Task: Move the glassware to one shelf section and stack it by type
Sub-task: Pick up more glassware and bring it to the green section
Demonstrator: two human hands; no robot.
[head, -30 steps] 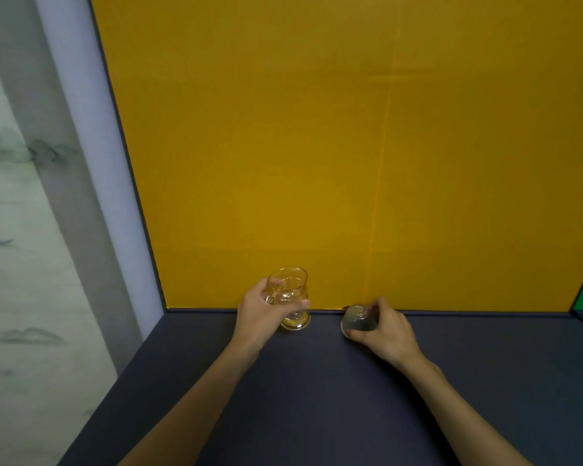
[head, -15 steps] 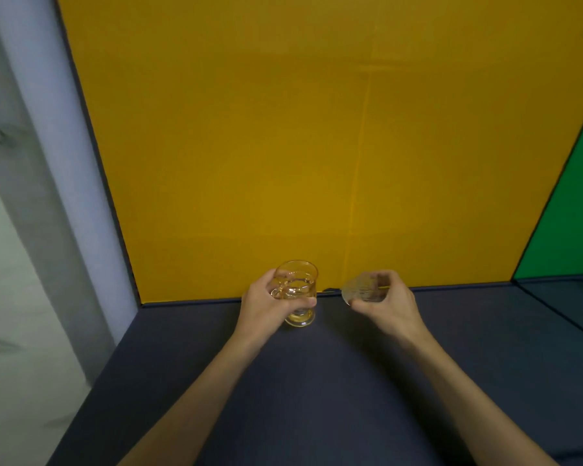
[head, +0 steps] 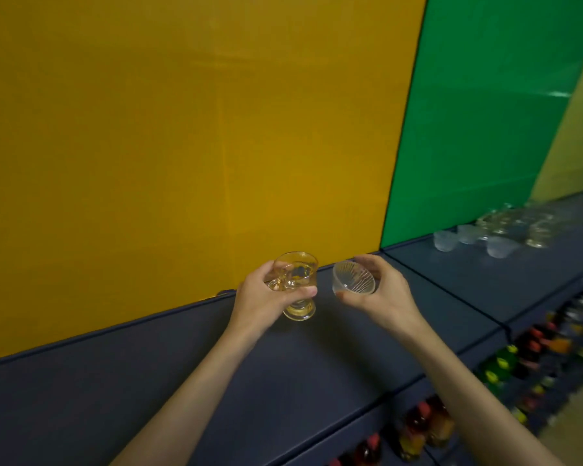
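Above the dark shelf, a footed glass mug is gripped upright by the left hand and a ribbed glass cup, tilted and seemingly empty, by the right hand, while clustered glassware is seen farther right before the green panel.

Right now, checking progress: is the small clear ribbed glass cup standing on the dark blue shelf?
No, the right hand holds the small clear ribbed glass cup tilted above the dark blue shelf.

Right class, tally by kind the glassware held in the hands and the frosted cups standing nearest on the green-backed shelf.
Footed glass, in left hand: 1
Ribbed cup, in right hand: 1
Frosted cups on shelf: 3
Total: 5
Clear glasses behind: too blurred to count.
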